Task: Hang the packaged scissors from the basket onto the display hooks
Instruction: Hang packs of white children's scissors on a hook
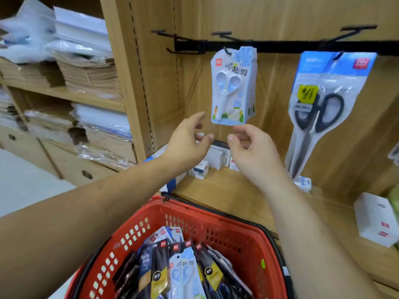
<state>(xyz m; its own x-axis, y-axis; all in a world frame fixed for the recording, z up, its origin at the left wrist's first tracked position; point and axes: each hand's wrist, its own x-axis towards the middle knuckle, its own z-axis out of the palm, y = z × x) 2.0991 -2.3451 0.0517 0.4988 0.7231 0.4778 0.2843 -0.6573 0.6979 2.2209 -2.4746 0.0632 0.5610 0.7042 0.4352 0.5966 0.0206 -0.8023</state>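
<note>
Rising behind the red basket, the wooden display wall carries a black rail high above the basket's far rim. Inside the basket the packaged scissors stand packed together on end, header cards up and long axes leaning toward that far rim. A pale-blue pack sits at the middle of the heap among darker ones. Above the basket and to its right, a black-handled scissors pack hangs from the rail. Straight above the basket's far rim, a hanging pale-blue pack dangles blade-end down from its hook. Both hands hover between that pack and the basket, just under the pack's lower edge. The left hand and the right hand each have fingers loosely spread and grip nothing. So the next pack lies below either hand and back toward the person, between the two forearms; neither hand looks clearly nearer, I'd say. Above the basket's left corner an empty hook juts from the rail.
</note>
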